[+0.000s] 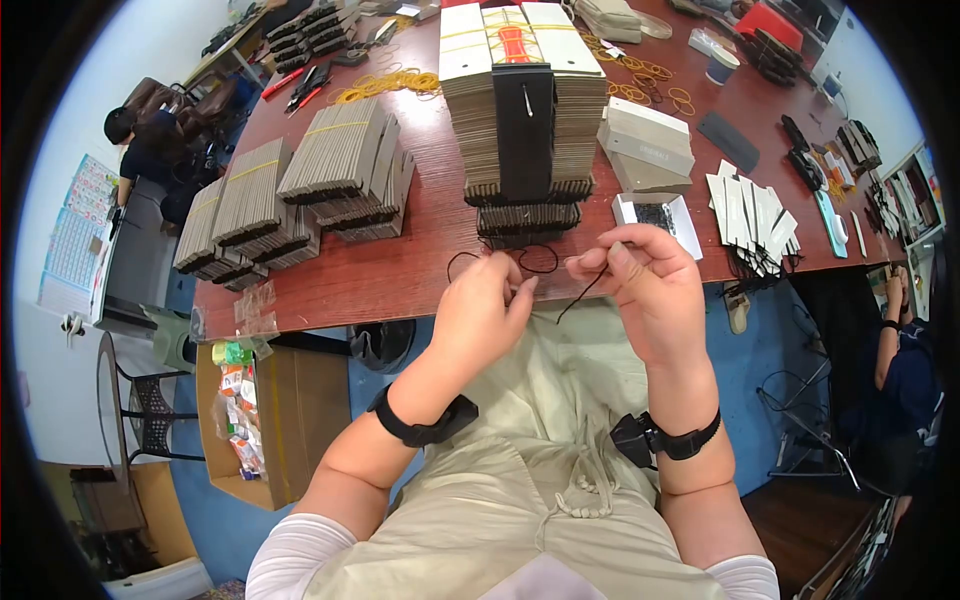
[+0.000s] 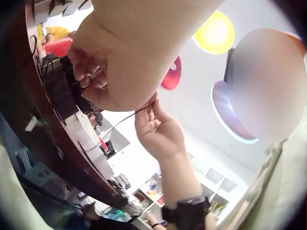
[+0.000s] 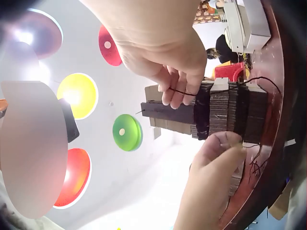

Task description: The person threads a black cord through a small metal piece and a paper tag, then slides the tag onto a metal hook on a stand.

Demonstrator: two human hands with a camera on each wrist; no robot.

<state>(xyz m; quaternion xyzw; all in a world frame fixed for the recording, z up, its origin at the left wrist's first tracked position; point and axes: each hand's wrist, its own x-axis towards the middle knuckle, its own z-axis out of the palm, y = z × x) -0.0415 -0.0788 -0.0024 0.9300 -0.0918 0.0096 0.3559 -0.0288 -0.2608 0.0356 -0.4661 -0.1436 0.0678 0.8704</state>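
Observation:
My right hand (image 1: 655, 290) is raised at the table's front edge and pinches a thin black cord (image 1: 581, 297) between thumb and fingertips. The cord's free end hangs down toward my lap. To its left, my left hand (image 1: 478, 312) has its fingers curled in and pinches another black cord (image 1: 541, 262), whose loops spread to both sides on the table. In the right wrist view the right hand's cord (image 3: 259, 78) arcs across the stack. Directly beyond both hands stands a tall banded stack of cardboard pieces (image 1: 468, 115), with a black strip (image 1: 523, 150) on its front.
Bundled card stacks (image 1: 335, 150) stand at left. Right of the tall stack are pale boxes (image 1: 645, 145), a small white box of black parts (image 1: 685, 225) and white tags (image 1: 750, 220) with black cords. Yellow rubber bands (image 1: 390, 85) lie behind. An open carton (image 1: 300, 420) sits below left.

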